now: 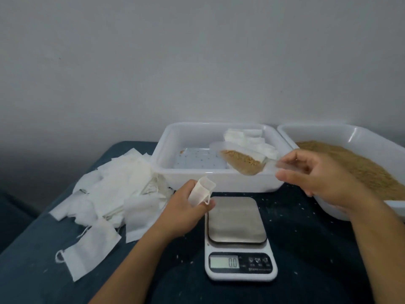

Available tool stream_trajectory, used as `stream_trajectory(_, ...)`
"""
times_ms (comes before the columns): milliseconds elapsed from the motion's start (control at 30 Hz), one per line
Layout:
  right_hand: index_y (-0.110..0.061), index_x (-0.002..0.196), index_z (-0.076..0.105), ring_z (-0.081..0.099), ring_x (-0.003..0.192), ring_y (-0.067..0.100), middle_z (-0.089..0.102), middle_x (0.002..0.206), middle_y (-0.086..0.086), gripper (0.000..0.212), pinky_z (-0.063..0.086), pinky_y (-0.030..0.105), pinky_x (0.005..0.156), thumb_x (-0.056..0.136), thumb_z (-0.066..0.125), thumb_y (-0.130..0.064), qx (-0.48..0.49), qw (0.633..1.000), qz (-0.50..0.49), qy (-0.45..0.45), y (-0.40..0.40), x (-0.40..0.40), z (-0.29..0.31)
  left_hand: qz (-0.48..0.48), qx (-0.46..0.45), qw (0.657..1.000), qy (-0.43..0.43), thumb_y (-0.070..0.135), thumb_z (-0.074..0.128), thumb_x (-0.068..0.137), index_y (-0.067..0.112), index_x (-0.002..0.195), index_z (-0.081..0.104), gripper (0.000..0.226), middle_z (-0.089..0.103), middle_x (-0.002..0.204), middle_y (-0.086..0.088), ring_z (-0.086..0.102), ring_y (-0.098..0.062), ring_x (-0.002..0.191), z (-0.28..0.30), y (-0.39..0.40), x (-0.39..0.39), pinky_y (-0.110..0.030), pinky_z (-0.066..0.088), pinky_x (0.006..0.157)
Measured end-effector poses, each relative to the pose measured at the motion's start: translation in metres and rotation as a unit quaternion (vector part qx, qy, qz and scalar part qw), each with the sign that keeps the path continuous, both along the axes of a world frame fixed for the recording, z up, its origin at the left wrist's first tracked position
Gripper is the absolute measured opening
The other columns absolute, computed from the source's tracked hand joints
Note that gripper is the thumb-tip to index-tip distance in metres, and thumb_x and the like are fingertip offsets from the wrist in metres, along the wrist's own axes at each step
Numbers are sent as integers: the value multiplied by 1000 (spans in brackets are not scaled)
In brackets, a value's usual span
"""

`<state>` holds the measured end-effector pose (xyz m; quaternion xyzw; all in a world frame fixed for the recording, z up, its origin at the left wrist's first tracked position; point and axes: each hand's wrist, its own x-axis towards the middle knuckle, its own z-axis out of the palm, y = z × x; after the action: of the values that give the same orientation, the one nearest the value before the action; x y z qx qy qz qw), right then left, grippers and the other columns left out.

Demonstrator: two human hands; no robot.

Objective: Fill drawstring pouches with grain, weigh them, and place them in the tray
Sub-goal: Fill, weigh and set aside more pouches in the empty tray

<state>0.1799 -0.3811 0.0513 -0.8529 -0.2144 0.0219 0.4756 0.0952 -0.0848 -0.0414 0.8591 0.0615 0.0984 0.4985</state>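
Observation:
My left hand (188,207) grips a small white drawstring pouch (200,190) with its mouth held open, just left of the scale. My right hand (317,174) pinches the handle of a clear plastic scoop (243,162) loaded with brown grain, held above the front edge of the white tray (166,150). Several filled white pouches (249,139) lie in the tray's back right corner. The digital scale (237,238) sits in front of the tray, its steel platform bare and its display reading 0.0.
A heap of empty white pouches (114,194) covers the dark blue table (32,270) on the left. A white bin of brown grain (361,163) stands at the right. Loose grains are scattered around the scale. A grey wall rises behind.

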Motion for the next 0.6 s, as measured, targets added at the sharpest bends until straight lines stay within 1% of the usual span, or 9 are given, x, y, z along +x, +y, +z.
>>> stream_trajectory(67,-39,95,75,57,54,1,76,86,-8,41,46,20,49,62,82,-61,-46,998,39,7,2,-7,8,6,6,1000,-3,43,75,88,33,103,59,24,67,94,11,64,-3,81,-1,2,1,-25,51,70)
stream_trajectory(100,-40,95,75,61,56,0,77,86,-8,40,48,20,51,61,82,-60,-71,996,53,9,2,-9,12,6,11,1000,-4,44,74,88,33,102,59,24,67,93,12,63,-1,80,-2,3,2,-23,48,67)
stream_trajectory(133,-42,95,74,67,62,1,78,88,-10,39,52,23,57,61,82,-61,-93,994,63,8,2,-11,15,6,17,1000,-4,44,74,88,33,101,58,23,66,91,12,62,0,79,-2,4,2,-22,46,66)
stream_trajectory(200,-46,97,73,73,77,4,79,92,-14,40,56,34,75,61,81,-61,-127,989,72,4,2,-13,20,6,24,1000,-6,43,74,88,34,99,57,22,65,89,13,60,1,76,-4,4,3,-22,44,65)
stream_trajectory(267,-48,97,72,74,81,3,78,92,-17,42,55,38,82,59,80,-63,-145,986,77,5,3,-14,25,7,29,1000,-5,43,74,88,35,99,56,22,64,89,16,60,3,77,-5,5,3,-23,44,65)
stream_trajectory(400,-54,96,71,69,84,-8,76,92,-26,48,51,31,81,52,77,-71,-178,981,71,-6,4,-13,29,2,33,999,-17,45,75,86,37,95,55,23,62,89,28,59,5,76,-8,5,4,-22,43,64)
stream_trajectory(467,-57,95,70,67,86,-13,74,92,-29,49,49,25,79,50,77,-72,-190,979,70,-14,6,-13,32,-2,40,999,-23,45,74,85,38,93,54,23,63,92,27,60,2,79,-10,5,3,-23,44,66)
stream_trajectory(533,-60,93,69,64,85,-16,73,89,-32,46,45,19,74,49,77,-71,-206,975,75,-26,11,-14,36,-8,54,998,-28,47,73,81,39,92,53,24,64,93,25,60,0,82,-10,5,2,-23,44,65)
stream_trajectory(600,-59,90,70,63,82,-17,72,85,-33,40,42,12,67,53,80,-68,-227,969,85,-40,14,-14,39,-13,66,997,-32,52,70,74,40,91,52,28,64,94,25,60,0,83,-8,4,1,-22,45,64)
